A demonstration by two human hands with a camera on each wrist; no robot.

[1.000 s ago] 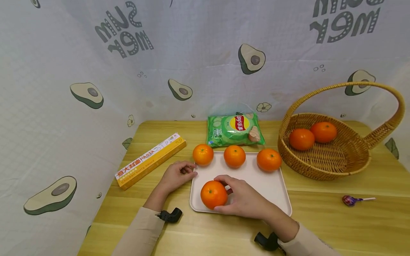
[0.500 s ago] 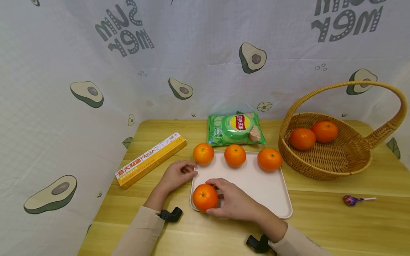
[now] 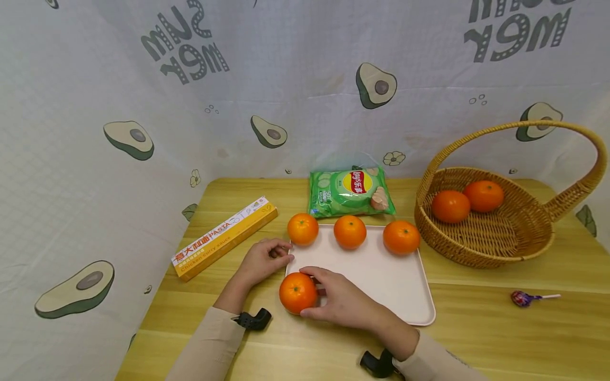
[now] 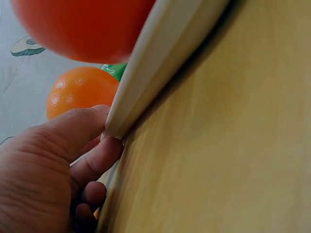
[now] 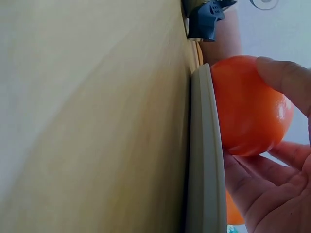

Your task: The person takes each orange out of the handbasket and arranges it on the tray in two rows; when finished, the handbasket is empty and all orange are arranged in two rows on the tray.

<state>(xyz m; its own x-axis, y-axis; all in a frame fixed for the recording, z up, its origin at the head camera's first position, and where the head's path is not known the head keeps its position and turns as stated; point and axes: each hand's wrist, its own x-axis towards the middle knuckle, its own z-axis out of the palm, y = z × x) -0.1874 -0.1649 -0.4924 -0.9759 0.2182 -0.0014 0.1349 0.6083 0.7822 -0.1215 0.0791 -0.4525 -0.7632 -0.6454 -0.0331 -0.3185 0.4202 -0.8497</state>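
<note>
My right hand (image 3: 343, 299) grips an orange (image 3: 297, 292) at the near left corner of a pale rectangular tray (image 3: 371, 267). In the right wrist view, thumb and fingers curve round this orange (image 5: 250, 107), which sits right at the tray rim (image 5: 209, 145). My left hand (image 3: 262, 260) pinches the tray's left rim; the left wrist view has the thumb above and a finger below the edge (image 4: 160, 58). Along the tray's far side stand three more oranges: left (image 3: 302, 229), middle (image 3: 350, 232) and right (image 3: 401, 237).
Behind the tray lies a green bag of chips (image 3: 351, 192). A wicker basket (image 3: 481, 248) with a tall handle stands at right, holding two oranges (image 3: 450, 206). A pasta box (image 3: 225, 239) lies at left, a lollipop (image 3: 522, 298) at right. A printed curtain (image 3: 305, 79) hangs behind the table.
My right hand has moved left with the orange, from inside the tray to its near left corner. The left hand stays at the tray's rim.
</note>
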